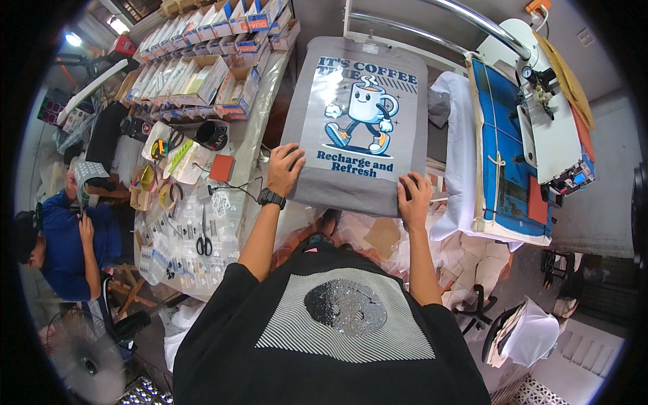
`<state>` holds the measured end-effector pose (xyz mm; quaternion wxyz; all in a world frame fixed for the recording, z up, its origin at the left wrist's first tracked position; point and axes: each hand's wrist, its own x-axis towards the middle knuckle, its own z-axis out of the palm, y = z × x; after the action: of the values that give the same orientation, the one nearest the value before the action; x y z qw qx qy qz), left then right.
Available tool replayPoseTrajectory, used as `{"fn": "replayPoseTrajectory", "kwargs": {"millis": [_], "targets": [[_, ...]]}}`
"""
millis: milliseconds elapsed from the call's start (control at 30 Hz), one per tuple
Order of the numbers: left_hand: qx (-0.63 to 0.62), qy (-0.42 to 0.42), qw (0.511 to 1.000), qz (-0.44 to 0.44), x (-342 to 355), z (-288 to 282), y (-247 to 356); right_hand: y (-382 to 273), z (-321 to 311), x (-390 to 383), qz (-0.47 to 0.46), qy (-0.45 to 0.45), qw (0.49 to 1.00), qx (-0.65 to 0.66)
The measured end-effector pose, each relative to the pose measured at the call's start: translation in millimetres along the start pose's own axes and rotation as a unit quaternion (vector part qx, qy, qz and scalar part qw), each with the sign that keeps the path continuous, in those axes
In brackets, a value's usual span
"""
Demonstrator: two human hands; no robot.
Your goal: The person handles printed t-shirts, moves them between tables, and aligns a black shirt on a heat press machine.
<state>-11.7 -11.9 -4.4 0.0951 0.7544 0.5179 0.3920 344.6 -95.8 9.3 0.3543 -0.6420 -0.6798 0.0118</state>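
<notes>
A grey T-shirt lies spread over a board in the middle. Its glossy print shows a blue-and-white cartoon mug walking in shoes, with blue lettering. My left hand, a black watch on its wrist, grips the shirt's lower left side with bent fingers. My right hand grips the lower right side, fingers curled on the edge. Whether the board moves with the shirt, I cannot tell.
Left: a bench bears stacked boxes, tools and scissors. A person in blue works beside a fan. Right: a heat press, a blue-topped platen and a chair. A metal rail crosses behind.
</notes>
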Motion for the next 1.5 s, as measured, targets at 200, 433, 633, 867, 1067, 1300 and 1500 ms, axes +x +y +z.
{"fn": "replayPoseTrajectory", "kwargs": {"millis": [200,433,633,867,1067,1300,1500], "targets": [[0.006,-0.002,1.000,-0.004,0.6,-1.0,2.1,-1.5,-0.1,0.1,0.009,-0.003,1.000,-0.008],[-0.002,0.002,1.000,0.003,1.0,-0.5,2.3,-2.2,-1.3,0.0,0.013,-0.004,1.000,-0.001],[0.006,0.000,1.000,-0.002,0.6,-0.8,3.2,-3.0,-2.7,0.6,0.013,-0.003,1.000,-0.001],[0.004,0.006,1.000,-0.003,-0.8,1.9,1.0,-2.3,-2.6,0.0,0.006,-0.002,1.000,-0.008],[0.008,0.006,1.000,0.003,-1.1,1.4,0.2,-0.9,-1.5,0.0,-0.001,0.003,1.000,-0.006],[-0.003,0.012,1.000,0.011,-0.5,2.2,1.4,0.3,-3.1,0.1,0.007,-0.006,1.000,0.002],[0.010,0.002,1.000,0.010,-1.5,1.3,1.1,-10.6,-16.8,-4.5,0.021,0.014,0.998,0.052]]}}
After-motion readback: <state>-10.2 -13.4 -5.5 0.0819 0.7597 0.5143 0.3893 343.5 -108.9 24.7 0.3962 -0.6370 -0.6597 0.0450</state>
